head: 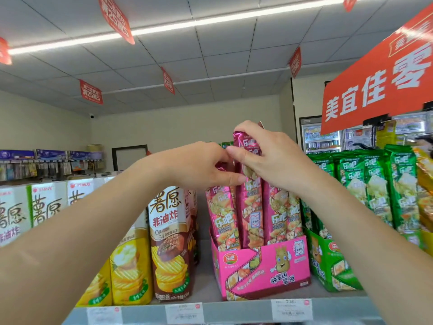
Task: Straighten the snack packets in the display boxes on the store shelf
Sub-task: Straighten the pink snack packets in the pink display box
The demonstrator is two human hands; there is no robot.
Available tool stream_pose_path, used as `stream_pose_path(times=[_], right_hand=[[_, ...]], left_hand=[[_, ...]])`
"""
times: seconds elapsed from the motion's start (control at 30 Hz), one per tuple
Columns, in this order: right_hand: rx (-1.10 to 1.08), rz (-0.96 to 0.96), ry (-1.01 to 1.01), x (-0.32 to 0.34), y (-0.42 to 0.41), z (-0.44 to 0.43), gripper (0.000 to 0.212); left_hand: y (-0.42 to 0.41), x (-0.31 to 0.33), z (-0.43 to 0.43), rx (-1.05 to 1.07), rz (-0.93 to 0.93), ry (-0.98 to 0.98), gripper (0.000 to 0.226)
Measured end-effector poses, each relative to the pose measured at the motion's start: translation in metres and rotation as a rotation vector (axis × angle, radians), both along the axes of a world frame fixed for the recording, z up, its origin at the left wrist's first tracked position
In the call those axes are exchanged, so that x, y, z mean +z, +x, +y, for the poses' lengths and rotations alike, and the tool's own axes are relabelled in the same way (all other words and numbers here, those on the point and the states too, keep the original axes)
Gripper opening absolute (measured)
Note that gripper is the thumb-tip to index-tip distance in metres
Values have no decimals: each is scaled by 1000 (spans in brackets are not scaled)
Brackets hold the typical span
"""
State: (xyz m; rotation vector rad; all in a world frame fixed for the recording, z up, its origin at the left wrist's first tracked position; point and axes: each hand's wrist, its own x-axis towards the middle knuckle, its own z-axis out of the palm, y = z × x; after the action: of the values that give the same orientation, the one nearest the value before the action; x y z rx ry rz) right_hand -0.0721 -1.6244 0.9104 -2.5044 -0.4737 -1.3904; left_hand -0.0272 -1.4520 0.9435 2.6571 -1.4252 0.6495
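A pink display box (276, 268) stands on the top shelf and holds several tall pink snack packets (225, 214) standing upright. My right hand (271, 156) grips the top of one pink packet (250, 207), which rises higher than its neighbours. My left hand (199, 165) reaches in from the left, its fingers curled over the tops of the packets beside it and its thumb pressing the raised packet's side. To the right, a green display box (328, 261) holds several green packets (375, 188).
Tall chip boxes, brown (172, 242) and yellow (130, 270), stand left of the pink box. The shelf edge (222, 311) carries price labels. A red store sign (379, 83) hangs at upper right, with drink coolers (323, 139) behind.
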Motion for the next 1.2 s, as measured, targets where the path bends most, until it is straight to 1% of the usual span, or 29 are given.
stream_pose_path(times=[0.1,0.17,0.27,0.33,0.43,0.5,0.53,0.6,0.67,0.73,0.77,0.83,0.9,0.93,1.0,1.07,1.1,1.13,1.2], right_hand=[[100,123,55,-1,-4,-8,27],[119,163,25,1,-8,-14,22],[110,273,-55,5,-14,-22,38],[81,327,-87,6,-17,-23,50],[27,334,-105,1,-21,-17,59],[-19,301,-79,-4,-22,-14,56],[-44,278,-76,-6,-22,-13,49],[-95,242,-99,-12,-20,-12,34],[-97,243,-83,-16,-19,-14,25],[-54,274,-26,-15,-22,-16,24],[-45,289,-13,-14,-24,-18,27],[-58,288,-6,-12,-27,-18,31],[-80,260,-13,-12,-26,-18,30],[-90,250,-17,-13,-25,-18,29],[-93,236,-19,-15,-23,-18,24],[-86,238,-19,-16,-21,-18,21],[-83,241,-17,-16,-22,-18,26],[-78,245,-7,-16,-22,-19,30],[-59,237,20,-16,-23,-19,33]], left_hand=[[5,-1,-4,-6,9,-41,30],[7,-3,-7,4,50,-15,28],[9,-5,-11,5,74,23,19],[7,-2,-12,22,131,53,17],[-1,13,-7,38,273,74,18],[1,22,-8,32,303,14,19],[3,24,-13,40,281,-23,20],[8,24,-28,78,165,-41,27],[15,20,-43,143,89,32,40],[24,18,-53,226,133,144,53],[28,18,-55,260,176,194,54],[33,17,-58,298,256,273,43],[38,16,-59,313,290,280,29],[39,16,-58,316,289,277,28],[39,19,-56,303,292,278,39],[38,24,-53,241,296,198,57],[37,26,-53,197,316,135,60],[36,28,-53,153,342,91,57],[36,28,-56,104,355,88,45]])
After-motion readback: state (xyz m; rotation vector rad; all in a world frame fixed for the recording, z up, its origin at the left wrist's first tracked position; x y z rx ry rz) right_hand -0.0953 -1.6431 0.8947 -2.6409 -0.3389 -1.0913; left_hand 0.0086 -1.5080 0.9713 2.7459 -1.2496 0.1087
